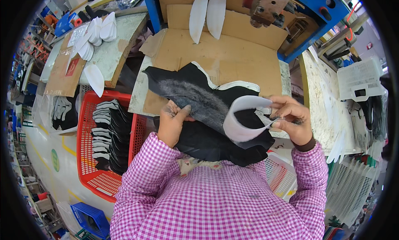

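A black fabric piece [187, 94] with a greyish, dusty band and a white-edged far side stretches in front of me over the worktable. My left hand [172, 121] is closed on its near edge, thumb on top. A white flexible sheet [239, 130] curls into a loop at the piece's right end. My right hand [295, 119] pinches the end of that loop between thumb and fingers, and dark smudges mark the fingertips. More black material [208, 146] hangs below, over the table's near edge and against my body.
Brown cardboard [203, 53] lines the worktable, with two white half-oval pieces [216, 13] at its back. A blue machine frame [307, 28] rises at right. Left stands a red basket [89, 157] of stacked black-and-white pieces, beside a table holding white cutouts [94, 80].
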### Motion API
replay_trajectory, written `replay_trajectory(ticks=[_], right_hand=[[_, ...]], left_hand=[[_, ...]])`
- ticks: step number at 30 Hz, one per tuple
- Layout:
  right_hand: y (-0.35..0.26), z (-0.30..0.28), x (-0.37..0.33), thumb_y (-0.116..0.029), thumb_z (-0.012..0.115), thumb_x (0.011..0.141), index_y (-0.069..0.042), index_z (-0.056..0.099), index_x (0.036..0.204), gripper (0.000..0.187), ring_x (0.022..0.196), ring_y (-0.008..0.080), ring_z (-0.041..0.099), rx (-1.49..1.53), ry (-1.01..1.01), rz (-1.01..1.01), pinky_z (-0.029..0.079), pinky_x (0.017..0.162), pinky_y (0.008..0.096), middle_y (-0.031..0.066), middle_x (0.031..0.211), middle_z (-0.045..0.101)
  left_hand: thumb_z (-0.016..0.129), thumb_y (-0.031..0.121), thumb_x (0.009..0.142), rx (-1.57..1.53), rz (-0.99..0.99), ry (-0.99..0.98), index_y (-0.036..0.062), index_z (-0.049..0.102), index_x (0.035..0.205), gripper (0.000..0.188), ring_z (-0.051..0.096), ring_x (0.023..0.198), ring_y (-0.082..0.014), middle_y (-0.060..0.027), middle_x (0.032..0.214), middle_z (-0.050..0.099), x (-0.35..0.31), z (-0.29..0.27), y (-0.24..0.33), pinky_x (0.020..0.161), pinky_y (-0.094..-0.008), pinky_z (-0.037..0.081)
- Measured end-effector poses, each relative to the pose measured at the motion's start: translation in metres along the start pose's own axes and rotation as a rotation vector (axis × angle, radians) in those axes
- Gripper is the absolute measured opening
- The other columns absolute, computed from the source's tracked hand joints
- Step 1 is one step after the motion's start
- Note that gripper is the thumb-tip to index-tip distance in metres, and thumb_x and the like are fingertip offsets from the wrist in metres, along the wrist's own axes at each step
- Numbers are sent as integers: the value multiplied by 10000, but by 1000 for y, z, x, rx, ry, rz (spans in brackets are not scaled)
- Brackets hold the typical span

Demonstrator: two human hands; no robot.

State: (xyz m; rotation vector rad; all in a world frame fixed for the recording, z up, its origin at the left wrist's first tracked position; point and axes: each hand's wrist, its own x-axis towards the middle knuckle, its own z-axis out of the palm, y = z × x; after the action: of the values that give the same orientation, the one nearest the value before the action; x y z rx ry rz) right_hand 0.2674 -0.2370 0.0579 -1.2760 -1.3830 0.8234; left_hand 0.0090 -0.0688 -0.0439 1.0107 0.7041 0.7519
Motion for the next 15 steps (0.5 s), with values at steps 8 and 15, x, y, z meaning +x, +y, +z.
replay_trajectory(ticks=[8,15], right_hand=[[-71,45,65,-34,675,706,9,608,780,109,1085,322,607,-1071,-461,-594,476,952,458,183,1149,605],[-77,67,73,-60,647,689,7,579,730,104,1124,307,590,-1189,-608,-663,432,1006,462,184,1160,601]], left_hand=[[518,-20,923,119,154,-147,-49,500,1194,273,610,930,-133,-94,1102,625,-11,-4,-3,812,-260,500],[585,3,877,349,263,-63,-46,547,960,103,513,631,-61,-63,687,596,-8,-3,-12,561,-248,430]])
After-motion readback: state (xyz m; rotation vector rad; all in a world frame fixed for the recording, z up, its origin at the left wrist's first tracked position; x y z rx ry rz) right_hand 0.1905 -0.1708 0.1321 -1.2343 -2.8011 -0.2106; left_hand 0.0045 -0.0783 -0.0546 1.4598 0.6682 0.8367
